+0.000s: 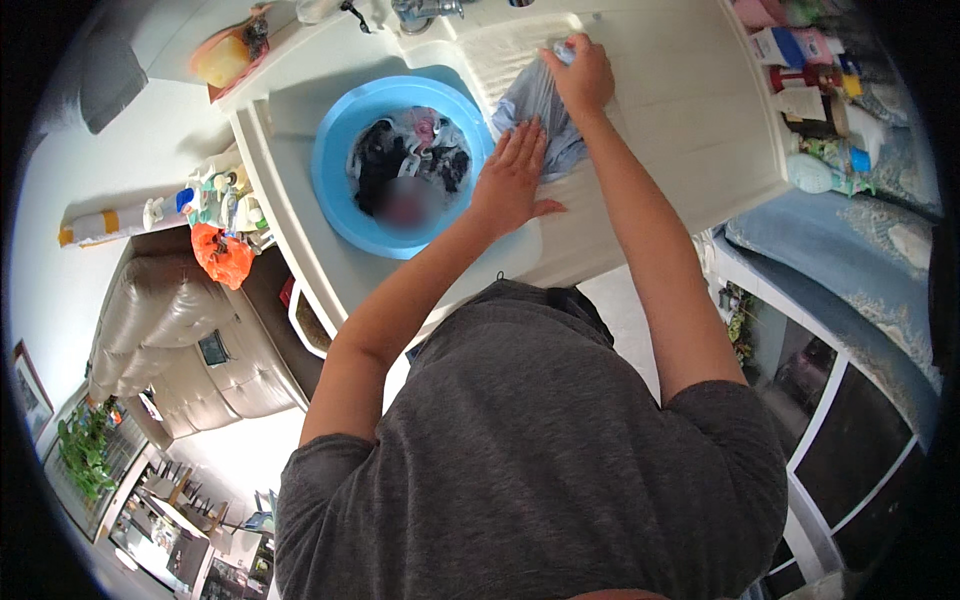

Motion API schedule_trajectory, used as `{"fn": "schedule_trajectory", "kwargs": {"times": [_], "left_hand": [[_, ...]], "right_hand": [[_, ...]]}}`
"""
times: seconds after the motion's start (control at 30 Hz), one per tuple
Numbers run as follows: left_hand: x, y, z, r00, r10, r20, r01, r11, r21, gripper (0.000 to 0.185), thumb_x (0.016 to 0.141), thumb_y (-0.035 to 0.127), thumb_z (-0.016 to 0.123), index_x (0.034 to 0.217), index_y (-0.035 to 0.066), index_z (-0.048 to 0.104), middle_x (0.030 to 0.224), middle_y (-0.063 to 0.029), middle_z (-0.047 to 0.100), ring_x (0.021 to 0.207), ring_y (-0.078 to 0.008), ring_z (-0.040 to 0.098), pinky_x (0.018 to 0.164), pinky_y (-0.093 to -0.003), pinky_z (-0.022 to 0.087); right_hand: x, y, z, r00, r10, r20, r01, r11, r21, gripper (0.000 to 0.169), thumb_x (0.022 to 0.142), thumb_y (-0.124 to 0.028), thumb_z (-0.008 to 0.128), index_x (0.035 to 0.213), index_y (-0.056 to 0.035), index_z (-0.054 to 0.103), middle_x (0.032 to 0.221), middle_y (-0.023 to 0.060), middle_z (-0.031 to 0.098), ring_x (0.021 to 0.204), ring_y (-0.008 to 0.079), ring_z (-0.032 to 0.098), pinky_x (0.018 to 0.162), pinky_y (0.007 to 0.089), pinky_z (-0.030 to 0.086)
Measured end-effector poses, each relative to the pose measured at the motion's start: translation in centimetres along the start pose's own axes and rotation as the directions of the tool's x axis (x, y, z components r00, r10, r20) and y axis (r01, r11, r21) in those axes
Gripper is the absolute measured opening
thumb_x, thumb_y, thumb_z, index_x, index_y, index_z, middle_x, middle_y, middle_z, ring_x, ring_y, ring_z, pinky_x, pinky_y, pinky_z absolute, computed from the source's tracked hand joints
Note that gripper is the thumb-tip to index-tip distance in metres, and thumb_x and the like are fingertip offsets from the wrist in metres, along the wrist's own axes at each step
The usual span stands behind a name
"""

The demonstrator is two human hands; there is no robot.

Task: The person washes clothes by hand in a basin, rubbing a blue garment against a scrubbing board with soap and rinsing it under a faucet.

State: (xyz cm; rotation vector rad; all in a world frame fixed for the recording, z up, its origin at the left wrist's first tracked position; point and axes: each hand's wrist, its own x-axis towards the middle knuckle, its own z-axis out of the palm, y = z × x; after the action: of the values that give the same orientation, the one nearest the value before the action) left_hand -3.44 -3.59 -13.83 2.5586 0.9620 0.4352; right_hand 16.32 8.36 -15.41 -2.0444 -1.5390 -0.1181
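Note:
A wet light-blue cloth (551,112) lies bunched on the ribbed washboard part (491,52) of a pale laundry sink counter. My right hand (589,79) grips its far end, with a fold of fabric showing by the thumb. Flat across the near left edge of the cloth rests my left hand (510,180), thumb spread away from the fingers. Just left of it, a light-blue plastic basin (330,172) stands in the sink. Dark, white and pink laundry (382,154) sits in soapy water inside it. One patch in the basin is blurred.
A metal faucet (416,15) stands at the far edge. Several bottles and boxes (810,172) line the right side. An orange plastic bag (221,255) and pump bottles (225,191) are at the left. A basket with yellow soap (225,60) sits at the far left corner.

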Motion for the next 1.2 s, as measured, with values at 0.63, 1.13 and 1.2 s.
{"fn": "schedule_trajectory", "kwargs": {"times": [0.63, 1.13, 1.2], "left_hand": [[-0.2, -1.0, 2.9, 0.955, -0.156, 0.251, 0.213, 0.952, -0.220, 0.119, 0.073, 0.084, 0.062, 0.144, -0.011, 0.050, 0.154, -0.0308, 0.043, 0.152, -0.0421, 0.029, 0.126, -0.0515, 0.022], [0.2, -0.4, 3.9, 0.990, -0.137, -0.019, 0.127, 0.954, -0.273, 0.120, 0.067, 0.076, 0.074, 0.145, -0.012, 0.048, 0.157, -0.0263, 0.042, 0.152, -0.0395, 0.030, 0.127, -0.0504, 0.019], [1.5, 0.3, 2.4, 0.996, -0.086, -0.017, 0.082, 0.983, -0.162, 0.118, 0.067, 0.075, 0.075, 0.145, -0.010, 0.049, 0.156, -0.0248, 0.044, 0.151, -0.0379, 0.032, 0.127, -0.0501, 0.020]], "right_hand": [[-5.3, -4.2, -1.7, 0.560, -0.664, 0.495, 0.591, 0.739, 0.323, 0.012, 0.081, -0.025, 0.068, 0.084, -0.0133, 0.068, 0.085, 0.0108, 0.066, 0.081, 0.0358, 0.065, 0.072, 0.0511, 0.052], [-4.1, -4.6, -0.3, 0.410, -0.670, 0.619, 0.716, 0.657, 0.235, 0.017, 0.085, -0.025, 0.067, 0.075, -0.0107, 0.064, 0.078, 0.0122, 0.063, 0.079, 0.0376, 0.062, 0.072, 0.0535, 0.049], [0.8, -3.4, 2.3, 0.708, -0.568, 0.420, 0.591, 0.802, 0.088, 0.017, 0.086, -0.027, 0.062, 0.081, -0.0116, 0.067, 0.078, 0.0128, 0.067, 0.074, 0.0405, 0.065, 0.067, 0.0532, 0.051]]}}
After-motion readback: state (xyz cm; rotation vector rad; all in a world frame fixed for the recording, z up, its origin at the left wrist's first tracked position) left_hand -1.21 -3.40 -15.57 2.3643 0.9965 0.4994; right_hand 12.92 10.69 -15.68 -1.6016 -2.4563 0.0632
